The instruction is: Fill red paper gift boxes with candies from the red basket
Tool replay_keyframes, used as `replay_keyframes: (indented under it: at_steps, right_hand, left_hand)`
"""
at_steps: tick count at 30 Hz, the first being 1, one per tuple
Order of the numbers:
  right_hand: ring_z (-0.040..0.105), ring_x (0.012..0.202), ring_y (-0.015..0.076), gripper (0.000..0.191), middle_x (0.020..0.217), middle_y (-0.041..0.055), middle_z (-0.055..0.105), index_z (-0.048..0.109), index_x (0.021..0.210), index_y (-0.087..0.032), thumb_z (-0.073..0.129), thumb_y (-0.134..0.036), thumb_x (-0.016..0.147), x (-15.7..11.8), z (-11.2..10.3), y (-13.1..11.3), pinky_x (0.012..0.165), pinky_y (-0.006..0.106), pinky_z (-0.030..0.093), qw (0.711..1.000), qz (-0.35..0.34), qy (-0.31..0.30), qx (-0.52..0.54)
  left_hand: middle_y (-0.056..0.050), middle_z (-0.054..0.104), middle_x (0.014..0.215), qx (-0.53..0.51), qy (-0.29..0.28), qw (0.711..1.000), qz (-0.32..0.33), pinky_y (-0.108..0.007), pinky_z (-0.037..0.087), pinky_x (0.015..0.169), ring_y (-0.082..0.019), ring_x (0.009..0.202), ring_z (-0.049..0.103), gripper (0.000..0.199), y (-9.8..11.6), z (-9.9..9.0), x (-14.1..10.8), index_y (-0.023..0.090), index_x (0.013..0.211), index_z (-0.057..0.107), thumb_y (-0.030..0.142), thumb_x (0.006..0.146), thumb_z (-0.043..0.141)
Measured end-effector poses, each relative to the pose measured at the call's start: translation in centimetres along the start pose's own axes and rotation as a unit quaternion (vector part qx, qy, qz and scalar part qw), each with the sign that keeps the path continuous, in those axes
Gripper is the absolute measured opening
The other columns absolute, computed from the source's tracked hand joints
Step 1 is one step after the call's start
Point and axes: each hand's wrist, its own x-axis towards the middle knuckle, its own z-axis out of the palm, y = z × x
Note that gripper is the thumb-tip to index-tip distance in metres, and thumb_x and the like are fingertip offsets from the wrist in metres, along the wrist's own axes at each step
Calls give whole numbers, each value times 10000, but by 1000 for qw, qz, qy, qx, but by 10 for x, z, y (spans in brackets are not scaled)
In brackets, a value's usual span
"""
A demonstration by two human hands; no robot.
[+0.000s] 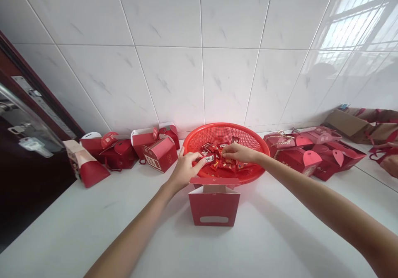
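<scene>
A red plastic basket [259, 139] stands against the tiled wall and holds several small wrapped packets [228, 165], mostly red. Over the basket's left side, my left hand [186, 168] is closed on a white-and-red packet [209, 159] between thumb and fingers. My right hand [238, 152] reaches in from the right with its fingertips pinched together among the packets; what they hold, if anything, is too small to tell. In front of the basket an upright red box [214, 207] stands with its top open, touched by neither hand.
Several red boxes [120, 153] line the wall at the left, near a dark door with keys [35, 145]. More red boxes [323, 155] lie grouped to the right of the basket. Brown bags [348, 124] with ribbons are at the far right of the white surface [124, 228].
</scene>
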Motion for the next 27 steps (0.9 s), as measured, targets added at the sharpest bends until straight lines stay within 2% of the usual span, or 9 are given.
replay_keyframes:
  at_steps: [3, 6, 8, 11, 14, 17, 21, 24, 27]
  right_hand:
    - [578, 724, 169, 264, 787, 38, 647, 681, 833, -151, 515, -331, 932, -2, 1, 5, 680, 284, 451, 1000, 1, 16, -1]
    - [639, 820, 204, 179, 900, 60, 716, 730, 892, -162, 623, -305, 880, -3, 5, 9, 749, 302, 466, 1000, 4, 14, -11]
    - [654, 856, 220, 179, 936, 70, 728, 738, 937, -159, 655, -301, 867, -3, 6, 10, 768, 311, 471, 1000, 3, 8, -13]
    - [661, 912, 228, 235, 998, 81, 727, 727, 1027, -154, 667, -318, 870, -3, 6, 7, 779, 312, 482, 1000, -6, 4, -6]
    - [664, 943, 218, 320, 1045, 76, 721, 697, 1121, -160, 670, -368, 879, -3, 7, 1, 782, 302, 497, 998, -34, -6, 46]
    - [655, 843, 194, 248, 910, 48, 711, 704, 963, -152, 642, -385, 904, -1, 13, -6, 732, 289, 487, 995, -64, -5, 81]
    - [662, 755, 181, 185, 789, 29, 694, 664, 826, -165, 601, -315, 916, 3, 22, -10, 703, 288, 493, 995, -47, 22, 88]
    - [673, 813, 204, 105, 862, 50, 710, 659, 871, -174, 620, -271, 877, 1, 22, -12, 754, 325, 516, 993, -29, 80, 77]
    - [674, 928, 232, 180, 986, 81, 714, 664, 970, -176, 626, -322, 871, -16, 15, -20, 835, 375, 534, 983, -45, 142, 106]
  left_hand:
    - [24, 736, 788, -5, -6, 1000, -1, -593, 225, 1240, -176, 720, 630, 310, 0, 0, 0, 239, 824, 698, 463, 941, 518]
    - [3, 755, 852, -16, -7, 1000, -7, -568, 329, 1187, -198, 785, 648, 306, -2, 1, 0, 236, 832, 699, 470, 930, 528]
    - [-10, 761, 884, -13, -6, 1000, -15, -564, 354, 1168, -219, 834, 663, 308, -4, 2, 0, 235, 831, 701, 479, 921, 536]
    - [-10, 761, 894, -4, -7, 1000, -15, -591, 283, 1205, -235, 891, 676, 306, -6, 3, 0, 240, 832, 701, 478, 925, 533]
    - [-3, 755, 861, -8, -4, 1000, -3, -600, 200, 1242, -242, 956, 670, 275, -5, 3, 0, 247, 824, 688, 446, 931, 533]
    - [3, 743, 827, -11, 4, 1000, 6, -598, 157, 1262, -234, 949, 671, 227, -4, 3, 1, 254, 838, 688, 419, 912, 550]
    - [4, 727, 795, -9, 0, 1000, 3, -620, 143, 1261, -221, 867, 685, 217, -4, 2, 2, 247, 837, 678, 408, 895, 544]
    - [6, 737, 807, -8, -2, 1000, 3, -625, 146, 1257, -214, 832, 685, 216, -4, 2, 3, 243, 839, 674, 401, 898, 539]
    - [10, 731, 797, -7, 3, 1000, 7, -606, 178, 1256, -221, 868, 685, 199, -4, 2, 2, 253, 847, 679, 397, 896, 551]
